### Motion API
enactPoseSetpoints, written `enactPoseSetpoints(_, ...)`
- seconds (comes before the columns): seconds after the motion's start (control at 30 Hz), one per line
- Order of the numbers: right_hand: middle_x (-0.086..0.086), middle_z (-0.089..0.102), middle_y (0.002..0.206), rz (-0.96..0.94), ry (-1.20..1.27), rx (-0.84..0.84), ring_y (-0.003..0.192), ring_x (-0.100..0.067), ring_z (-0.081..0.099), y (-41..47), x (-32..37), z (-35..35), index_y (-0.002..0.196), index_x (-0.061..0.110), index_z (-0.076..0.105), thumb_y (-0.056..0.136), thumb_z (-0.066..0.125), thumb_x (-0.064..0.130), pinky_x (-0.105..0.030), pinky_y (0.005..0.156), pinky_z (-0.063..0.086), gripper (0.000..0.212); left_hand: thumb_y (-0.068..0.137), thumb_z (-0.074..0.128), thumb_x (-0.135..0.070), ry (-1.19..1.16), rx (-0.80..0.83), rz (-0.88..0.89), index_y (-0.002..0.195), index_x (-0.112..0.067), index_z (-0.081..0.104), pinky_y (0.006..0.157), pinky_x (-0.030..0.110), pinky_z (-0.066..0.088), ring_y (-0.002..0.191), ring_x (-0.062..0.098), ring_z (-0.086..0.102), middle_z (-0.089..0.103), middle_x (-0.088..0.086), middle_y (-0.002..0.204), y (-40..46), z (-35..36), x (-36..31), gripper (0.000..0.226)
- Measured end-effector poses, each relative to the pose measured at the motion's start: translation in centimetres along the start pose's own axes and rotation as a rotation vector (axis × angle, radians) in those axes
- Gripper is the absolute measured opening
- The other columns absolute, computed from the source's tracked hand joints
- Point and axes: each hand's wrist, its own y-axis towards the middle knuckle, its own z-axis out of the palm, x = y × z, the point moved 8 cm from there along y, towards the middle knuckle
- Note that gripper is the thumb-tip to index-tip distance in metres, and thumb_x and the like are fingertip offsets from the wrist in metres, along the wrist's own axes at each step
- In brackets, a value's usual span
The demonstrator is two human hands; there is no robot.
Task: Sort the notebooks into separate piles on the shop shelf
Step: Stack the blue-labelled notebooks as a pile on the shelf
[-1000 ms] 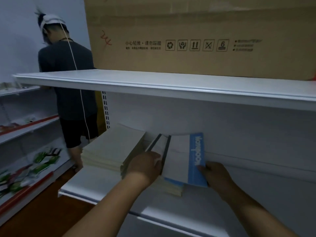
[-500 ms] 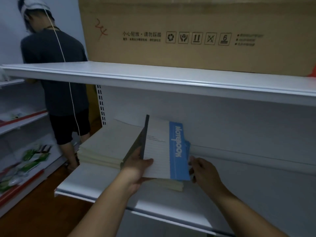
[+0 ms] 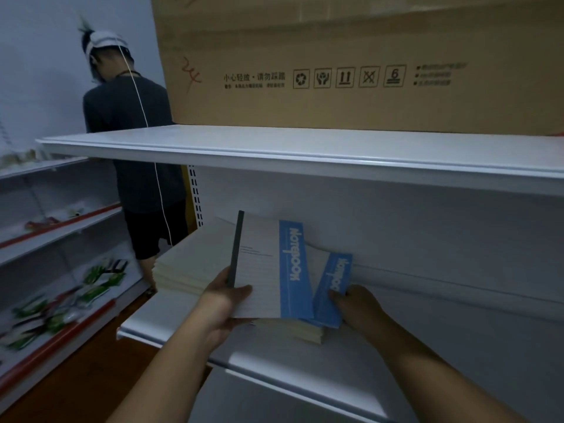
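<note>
Sorting's partway there — 1 cream pile (image 3: 195,264) sits on the shelf (image 3: 274,355). Left hand (image 3: 224,303) grips a blue-striped notebook (image 3: 268,270) upright, right hand (image 3: 355,303) pinches another blue-striped one (image 3: 334,285) over a small stack (image 3: 300,331) — those 2 aren't placed yet.

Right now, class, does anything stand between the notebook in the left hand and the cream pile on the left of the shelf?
Nothing visible does. The left hand holds the notebook upright just right of the cream pile, whose top is bare.
</note>
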Motion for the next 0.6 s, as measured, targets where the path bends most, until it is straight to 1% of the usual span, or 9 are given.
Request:
enactPoseSetpoints(0.07, -0.011, 0.066, 0.105, -0.045, 0.158, -0.074, 0.093, -0.027, 0.064, -0.4, 0.3, -1.9, 0.11, 0.004, 0.063, 0.093, 0.055, 0.022, -0.037, 0.081, 0.051, 0.026, 0.09, 0.052, 0.005, -0.033, -0.018, -0.004, 0.126, -0.02, 0.05, 0.079, 0.05, 0.054, 0.104, 0.034, 0.06, 0.064, 0.012, 0.113, -0.2, -0.2, 0.1, 0.043)
enactPoseSetpoints(0.17, -0.014, 0.066, 0.094, -0.111, 0.47, -0.132, 0.08, -0.027, 0.062, -1.3, 0.7, -5.3, 0.102, 0.003, 0.066, 0.092, 0.055, 0.007, -0.039, 0.078, 0.05, 0.015, 0.091, 0.051, 0.006, -0.05, -0.074, 0.007, 0.124, -0.022, 0.049, 0.072, 0.045, 0.055, 0.099, 0.03, 0.061, 0.063, 0.008, 0.109, -0.6, -0.6, 0.0, 0.043)
enactPoseSetpoints(0.23, -0.016, 0.066, 0.096, -0.122, 0.631, -0.126, 0.08, -0.028, 0.061, -1.9, 0.5, -7.7, 0.094, 0.008, 0.066, 0.091, 0.056, 0.005, -0.041, 0.08, 0.048, 0.011, 0.091, 0.05, 0.006, -0.047, -0.115, 0.012, 0.122, -0.022, 0.048, 0.067, 0.042, 0.054, 0.096, 0.027, 0.059, 0.062, 0.005, 0.107, -0.9, -0.9, 0.1, 0.043)
enactPoseSetpoints(0.27, -0.015, 0.067, 0.096, -0.121, 0.693, -0.117, 0.081, -0.029, 0.062, -2.1, 0.3, -8.6, 0.094, 0.01, 0.066, 0.091, 0.056, 0.007, -0.041, 0.08, 0.049, 0.011, 0.091, 0.05, 0.006, -0.04, -0.13, 0.016, 0.121, -0.023, 0.048, 0.065, 0.042, 0.054, 0.095, 0.026, 0.059, 0.061, 0.004, 0.106, -1.0, -1.0, 0.1, 0.042)
enactPoseSetpoints(0.33, -0.012, 0.068, 0.093, -0.106, 0.798, -0.101, 0.078, -0.028, 0.063, -2.5, -0.1, -9.8, 0.099, 0.012, 0.065, 0.092, 0.055, 0.011, -0.038, 0.073, 0.052, 0.012, 0.092, 0.049, 0.006, -0.014, -0.136, 0.023, 0.121, -0.023, 0.048, 0.065, 0.043, 0.055, 0.095, 0.026, 0.059, 0.061, 0.004, 0.107, -1.1, -0.9, 0.1, 0.041)
enactPoseSetpoints(0.4, -0.01, 0.068, 0.088, -0.104, 0.809, -0.081, 0.075, -0.027, 0.064, -2.8, 0.0, -9.4, 0.1, 0.011, 0.065, 0.091, 0.055, 0.01, -0.034, 0.067, 0.053, 0.013, 0.092, 0.049, 0.004, 0.012, -0.105, 0.02, 0.121, -0.024, 0.049, 0.068, 0.045, 0.056, 0.096, 0.025, 0.059, 0.061, 0.003, 0.108, -1.4, -0.2, 0.3, 0.04)
enactPoseSetpoints(0.5, -0.008, 0.068, 0.077, -0.18, 0.663, -0.074, 0.069, -0.022, 0.061, -3.5, 2.2, -6.3, 0.092, 0.007, 0.067, 0.089, 0.057, 0.002, -0.029, 0.067, 0.048, 0.012, 0.094, 0.051, 0.0, -0.003, -0.015, 0.005, 0.123, -0.027, 0.05, 0.067, 0.045, 0.057, 0.099, 0.025, 0.061, 0.063, 0.002, 0.112, -1.8, 1.8, 0.9, 0.04)
enactPoseSetpoints(0.53, -0.007, 0.067, 0.077, -0.207, 0.615, -0.083, 0.07, -0.02, 0.06, -3.7, 3.0, -5.2, 0.085, 0.01, 0.067, 0.089, 0.057, 0.001, -0.028, 0.067, 0.046, 0.014, 0.094, 0.052, -0.002, -0.007, 0.013, 0.002, 0.124, -0.029, 0.05, 0.066, 0.045, 0.058, 0.101, 0.026, 0.062, 0.064, 0.002, 0.114, -2.0, 2.5, 1.1, 0.041)
enactPoseSetpoints(0.6, -0.003, 0.066, 0.078, -0.258, 0.478, -0.108, 0.069, -0.014, 0.059, -4.0, 4.3, -3.2, 0.077, 0.018, 0.065, 0.09, 0.059, 0.007, -0.022, 0.061, 0.045, 0.018, 0.093, 0.056, -0.007, -0.011, 0.041, -0.005, 0.126, -0.03, 0.05, 0.066, 0.043, 0.058, 0.103, 0.026, 0.062, 0.065, 0.003, 0.116, -2.2, 3.5, 1.4, 0.041)
